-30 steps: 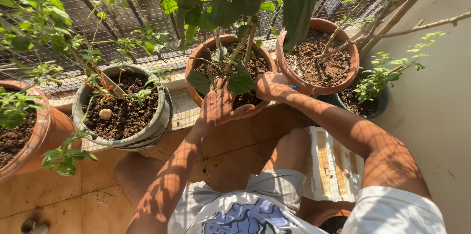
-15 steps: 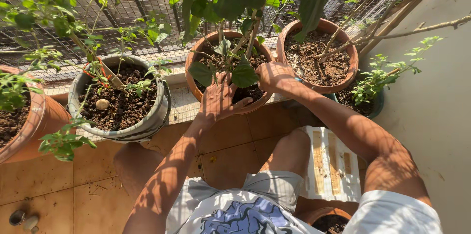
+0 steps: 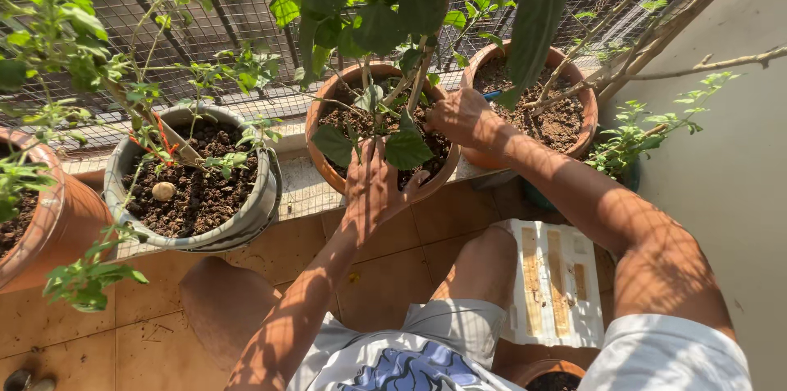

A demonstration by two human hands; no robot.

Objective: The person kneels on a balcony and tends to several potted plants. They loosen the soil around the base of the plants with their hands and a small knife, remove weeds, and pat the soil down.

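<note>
A terracotta pot (image 3: pixel 321 108) with dark soil and a leafy green plant (image 3: pixel 385 6) stands on a ledge in front of me. My left hand (image 3: pixel 373 186) lies flat over the pot's near rim, fingers spread among the lower leaves. My right hand (image 3: pixel 461 118) rests on the pot's right rim, fingers curled around something with a small blue tip (image 3: pixel 492 96); what it is I cannot tell. My bent knee (image 3: pixel 488 256) is just below the pot.
A grey pot (image 3: pixel 254 211) with soil and a pale round stone (image 3: pixel 163 191) stands to the left, another terracotta pot (image 3: pixel 578 133) to the right. Wire mesh fencing (image 3: pixel 221 22) runs behind. A white slotted tray (image 3: pixel 557 284) lies on the tiled floor beside a wall (image 3: pixel 721 178).
My right hand has moved up from the pot's near right rim toward its far right side. My left hand slid slightly lower on the near rim.
</note>
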